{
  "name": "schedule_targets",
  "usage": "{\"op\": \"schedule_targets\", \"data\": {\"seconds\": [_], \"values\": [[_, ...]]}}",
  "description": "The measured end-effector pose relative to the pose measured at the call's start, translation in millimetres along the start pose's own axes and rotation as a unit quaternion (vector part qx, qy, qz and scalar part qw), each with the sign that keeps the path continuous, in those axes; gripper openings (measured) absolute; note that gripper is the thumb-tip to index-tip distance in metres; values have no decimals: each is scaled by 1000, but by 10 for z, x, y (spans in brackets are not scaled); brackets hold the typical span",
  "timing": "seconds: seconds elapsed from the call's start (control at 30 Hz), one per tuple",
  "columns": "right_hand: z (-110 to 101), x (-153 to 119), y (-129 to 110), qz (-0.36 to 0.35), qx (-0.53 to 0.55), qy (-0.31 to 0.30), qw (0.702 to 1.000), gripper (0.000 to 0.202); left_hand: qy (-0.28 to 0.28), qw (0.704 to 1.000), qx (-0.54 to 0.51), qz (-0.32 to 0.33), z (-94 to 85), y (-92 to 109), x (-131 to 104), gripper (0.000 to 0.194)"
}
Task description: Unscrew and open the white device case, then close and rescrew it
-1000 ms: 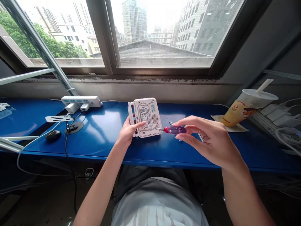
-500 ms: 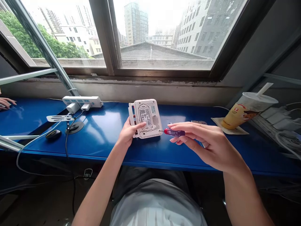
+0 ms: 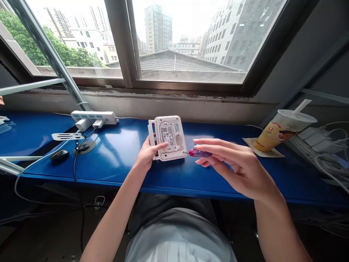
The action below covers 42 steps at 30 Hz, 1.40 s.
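My left hand (image 3: 148,153) grips a white router (image 3: 178,127) by its antenna side, thumb across the labelled underside that faces me. The folded white antennas lie along its left edge. In my right hand (image 3: 234,160) is a screwdriver (image 3: 200,153) with a red and purple see-through handle, held between thumb and fingers. Its thin metal shaft reaches the router's lower right corner, at a screw hole. Whether the tip sits in a screw is too small to tell.
A power strip (image 3: 106,117) with plugs stands by the window wall, left of a black mouse (image 3: 60,155) and a stand (image 3: 85,147). At right, a drink cup (image 3: 275,133) rests on a napkin (image 3: 272,153) beside white adapters and cables (image 3: 321,149). The blue desk (image 3: 114,171) ends near my lap.
The view has shifted slightly. My right fingers have changed position a little on the screwdriver handle. Another person's hand at the far left has moved off the desk.
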State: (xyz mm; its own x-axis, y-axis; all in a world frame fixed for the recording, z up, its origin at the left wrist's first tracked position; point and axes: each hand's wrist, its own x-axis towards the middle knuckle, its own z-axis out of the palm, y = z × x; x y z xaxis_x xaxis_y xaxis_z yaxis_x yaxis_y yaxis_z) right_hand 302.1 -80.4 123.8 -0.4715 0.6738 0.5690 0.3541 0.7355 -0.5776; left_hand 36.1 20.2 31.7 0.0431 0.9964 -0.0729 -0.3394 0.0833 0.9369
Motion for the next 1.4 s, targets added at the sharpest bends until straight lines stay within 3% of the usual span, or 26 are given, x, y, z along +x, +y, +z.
{"op": "schedule_targets", "data": {"seconds": [0.37,0.5,0.73,0.93,1.3,1.4], "values": [[40,63,30,3,-68,64,996,19,-5,1000,8,-4,-5,9,0,80],[47,64,20,9,-52,51,997,17,-4,1000,10,0,-7,11,-2,80],[-48,-16,16,27,-14,-4,1000,31,2,1000,2,-4,2,12,-4,79],[-11,48,17,-12,-123,54,991,16,2,1000,0,-3,-5,4,-1,79],[-42,17,10,0,-43,-4,999,27,11,1000,1,-7,24,32,-19,76],[-33,7,21,14,-61,16,998,24,10,1000,2,-2,11,19,-13,77]]}}
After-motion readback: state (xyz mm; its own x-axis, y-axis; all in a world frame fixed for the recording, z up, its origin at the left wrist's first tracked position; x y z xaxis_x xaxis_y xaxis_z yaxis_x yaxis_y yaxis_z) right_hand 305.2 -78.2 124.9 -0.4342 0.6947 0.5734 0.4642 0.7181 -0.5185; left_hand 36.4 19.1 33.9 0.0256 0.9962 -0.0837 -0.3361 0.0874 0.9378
